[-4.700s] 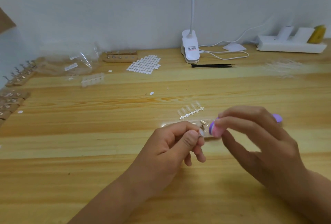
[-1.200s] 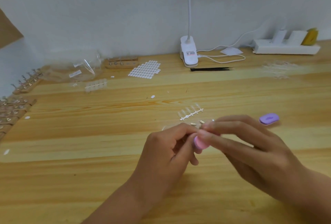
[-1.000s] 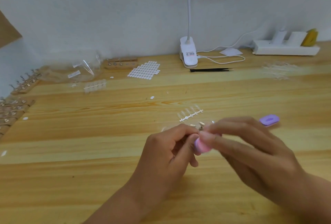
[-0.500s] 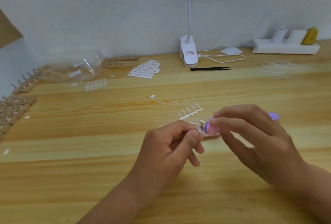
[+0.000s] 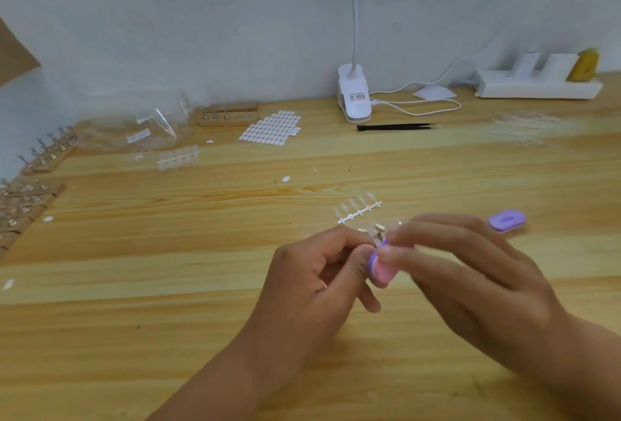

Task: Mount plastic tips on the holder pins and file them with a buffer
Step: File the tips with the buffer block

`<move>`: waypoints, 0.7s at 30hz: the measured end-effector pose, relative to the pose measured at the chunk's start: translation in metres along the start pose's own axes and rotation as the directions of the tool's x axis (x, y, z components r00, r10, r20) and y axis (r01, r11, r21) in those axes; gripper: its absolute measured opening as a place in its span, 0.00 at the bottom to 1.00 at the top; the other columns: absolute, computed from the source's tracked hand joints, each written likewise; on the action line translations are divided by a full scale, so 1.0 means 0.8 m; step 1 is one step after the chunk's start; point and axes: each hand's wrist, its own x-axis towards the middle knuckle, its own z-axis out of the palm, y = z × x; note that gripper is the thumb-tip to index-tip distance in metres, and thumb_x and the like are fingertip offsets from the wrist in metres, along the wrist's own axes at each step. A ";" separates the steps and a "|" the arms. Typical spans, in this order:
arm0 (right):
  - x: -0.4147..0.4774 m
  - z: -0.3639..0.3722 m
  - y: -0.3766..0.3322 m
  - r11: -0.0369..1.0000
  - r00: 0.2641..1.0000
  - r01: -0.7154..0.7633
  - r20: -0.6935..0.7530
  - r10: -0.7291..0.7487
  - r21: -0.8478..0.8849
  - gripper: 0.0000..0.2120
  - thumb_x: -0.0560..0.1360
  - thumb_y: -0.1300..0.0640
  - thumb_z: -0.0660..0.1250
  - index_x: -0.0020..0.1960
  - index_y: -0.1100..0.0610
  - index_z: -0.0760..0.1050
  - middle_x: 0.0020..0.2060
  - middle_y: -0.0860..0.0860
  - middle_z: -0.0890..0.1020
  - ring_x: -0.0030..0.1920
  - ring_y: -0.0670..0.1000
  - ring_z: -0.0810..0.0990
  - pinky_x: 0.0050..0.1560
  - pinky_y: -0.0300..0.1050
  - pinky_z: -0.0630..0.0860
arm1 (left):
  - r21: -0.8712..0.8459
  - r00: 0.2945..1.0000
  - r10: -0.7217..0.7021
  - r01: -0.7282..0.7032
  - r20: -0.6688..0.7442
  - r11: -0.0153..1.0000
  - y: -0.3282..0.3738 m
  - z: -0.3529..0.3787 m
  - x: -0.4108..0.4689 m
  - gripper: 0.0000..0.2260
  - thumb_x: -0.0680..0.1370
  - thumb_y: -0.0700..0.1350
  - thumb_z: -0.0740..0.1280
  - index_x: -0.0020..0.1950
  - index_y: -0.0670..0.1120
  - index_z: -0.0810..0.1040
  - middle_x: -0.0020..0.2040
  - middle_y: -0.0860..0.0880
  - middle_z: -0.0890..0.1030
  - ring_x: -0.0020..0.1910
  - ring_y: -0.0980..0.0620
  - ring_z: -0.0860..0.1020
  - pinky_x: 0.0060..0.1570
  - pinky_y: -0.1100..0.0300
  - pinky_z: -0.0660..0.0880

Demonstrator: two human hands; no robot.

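Left hand [image 5: 322, 272] low centre, fingers curled. Thumb and forefinger pinch a small metal holder pin [image 5: 379, 230] that sticks up just above them (any tip on it is too blurred to make out). Right hand [image 5: 470, 279] beside it, fingertips gripping a pink-and-purple buffer [image 5: 381, 269] just beside the left thumb tip, below the pin. Both over the wooden table [image 5: 168, 319].

Just behind: 1 strip of clear tips [image 5: 359, 210]; a purple oval piece [image 5: 506, 220] to the right.

Near the wall: black tweezers [image 5: 393, 127], white clip lamp [image 5: 354, 97], sheet of white stickers [image 5: 272, 128], wooden pin block [image 5: 228, 115], power strip [image 5: 537, 87].
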 end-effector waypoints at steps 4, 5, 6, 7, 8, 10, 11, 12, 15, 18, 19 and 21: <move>0.005 -0.002 0.006 0.997 0.993 -0.073 -0.091 0.074 0.006 0.16 0.74 0.72 0.70 0.57 0.58 0.81 0.53 0.53 0.81 0.54 0.50 0.81 0.57 0.43 0.76 | -0.039 0.999 -0.044 0.044 -0.002 0.998 0.002 -0.002 0.000 0.08 0.79 0.45 0.64 0.46 0.45 0.81 0.36 0.49 0.84 0.30 0.50 0.83 0.30 0.64 0.73; 0.003 0.000 0.002 0.998 0.993 -0.065 -0.097 0.066 0.020 0.17 0.74 0.72 0.71 0.58 0.57 0.82 0.53 0.53 0.82 0.55 0.51 0.81 0.57 0.43 0.76 | -0.038 0.999 -0.044 0.044 0.001 0.998 0.002 -0.001 0.000 0.08 0.79 0.45 0.64 0.46 0.45 0.81 0.36 0.48 0.84 0.30 0.50 0.83 0.30 0.64 0.73; 0.001 0.002 -0.002 0.999 0.995 -0.044 -0.088 0.046 0.029 0.18 0.74 0.72 0.71 0.59 0.56 0.81 0.53 0.54 0.82 0.55 0.52 0.81 0.58 0.43 0.76 | -0.037 0.999 -0.041 0.041 0.005 0.998 0.002 0.000 -0.001 0.07 0.79 0.45 0.65 0.45 0.45 0.81 0.36 0.48 0.84 0.30 0.50 0.83 0.30 0.65 0.73; -0.001 0.004 -0.005 0.999 0.997 -0.021 -0.071 0.023 0.025 0.19 0.74 0.72 0.71 0.62 0.57 0.81 0.53 0.55 0.82 0.56 0.53 0.81 0.58 0.43 0.76 | -0.036 0.999 -0.033 0.034 0.010 0.999 0.002 0.000 -0.001 0.07 0.79 0.45 0.65 0.45 0.46 0.81 0.36 0.48 0.84 0.30 0.51 0.84 0.30 0.65 0.73; -0.001 0.003 -0.004 1.000 0.999 -0.008 -0.053 0.008 0.015 0.20 0.73 0.72 0.71 0.62 0.57 0.81 0.53 0.56 0.83 0.56 0.53 0.81 0.57 0.44 0.76 | -0.034 1.000 -0.026 0.027 0.014 0.999 0.003 0.000 -0.001 0.07 0.79 0.46 0.66 0.45 0.47 0.81 0.36 0.48 0.85 0.30 0.51 0.84 0.30 0.65 0.73; 0.000 0.000 0.006 0.999 0.998 -0.035 -0.055 0.035 -0.009 0.18 0.73 0.73 0.71 0.60 0.58 0.80 0.52 0.55 0.83 0.55 0.52 0.81 0.58 0.44 0.76 | -0.042 0.999 -0.029 0.030 0.020 0.999 0.004 -0.002 -0.002 0.07 0.79 0.50 0.65 0.45 0.49 0.81 0.37 0.49 0.85 0.31 0.51 0.84 0.31 0.65 0.74; 0.002 -0.003 0.010 0.998 0.995 -0.066 -0.071 0.065 -0.021 0.17 0.73 0.72 0.71 0.59 0.59 0.79 0.52 0.54 0.82 0.55 0.51 0.81 0.58 0.43 0.76 | -0.055 0.999 -0.038 0.040 0.024 0.998 0.004 -0.003 -0.002 0.08 0.78 0.51 0.64 0.46 0.50 0.81 0.38 0.49 0.85 0.31 0.50 0.84 0.31 0.64 0.74; 0.004 -0.004 0.013 0.995 0.992 -0.093 -0.090 0.090 -0.031 0.16 0.73 0.71 0.72 0.59 0.59 0.79 0.52 0.54 0.82 0.55 0.49 0.81 0.59 0.41 0.75 | -0.069 0.998 -0.048 0.050 0.030 0.996 0.004 -0.004 -0.002 0.09 0.78 0.52 0.64 0.45 0.50 0.81 0.38 0.49 0.85 0.31 0.49 0.84 0.32 0.64 0.74; 0.001 -0.002 0.006 0.997 0.991 -0.079 -0.104 0.079 0.010 0.17 0.74 0.69 0.72 0.60 0.56 0.80 0.54 0.53 0.82 0.56 0.47 0.81 0.60 0.39 0.74 | -0.090 0.996 -0.060 0.066 0.073 0.994 0.003 -0.003 -0.003 0.10 0.79 0.51 0.63 0.46 0.48 0.80 0.38 0.48 0.84 0.32 0.48 0.84 0.32 0.63 0.74; -0.003 0.001 0.000 1.000 0.999 -0.015 -0.040 0.016 0.005 0.21 0.72 0.73 0.72 0.63 0.60 0.81 0.54 0.55 0.82 0.56 0.52 0.81 0.57 0.42 0.76 | -0.098 0.992 -0.061 0.072 0.112 0.993 0.003 -0.003 -0.003 0.11 0.79 0.52 0.63 0.46 0.47 0.80 0.35 0.48 0.83 0.31 0.48 0.83 0.32 0.62 0.73; -0.002 0.000 0.003 1.000 0.999 -0.013 -0.033 0.012 -0.019 0.20 0.71 0.74 0.72 0.61 0.61 0.81 0.52 0.56 0.83 0.55 0.52 0.81 0.57 0.43 0.76 | -0.095 0.991 -0.063 0.074 0.115 0.993 0.003 -0.003 -0.003 0.11 0.79 0.52 0.63 0.45 0.47 0.80 0.35 0.48 0.83 0.31 0.48 0.83 0.32 0.62 0.73; 0.001 -0.003 0.007 0.998 0.997 -0.046 -0.060 0.043 -0.040 0.17 0.71 0.74 0.71 0.58 0.62 0.80 0.51 0.55 0.82 0.53 0.51 0.82 0.57 0.42 0.77 | -0.091 0.991 -0.070 0.080 0.110 0.993 0.003 -0.004 -0.002 0.10 0.79 0.51 0.62 0.43 0.47 0.79 0.34 0.48 0.82 0.30 0.48 0.83 0.32 0.62 0.73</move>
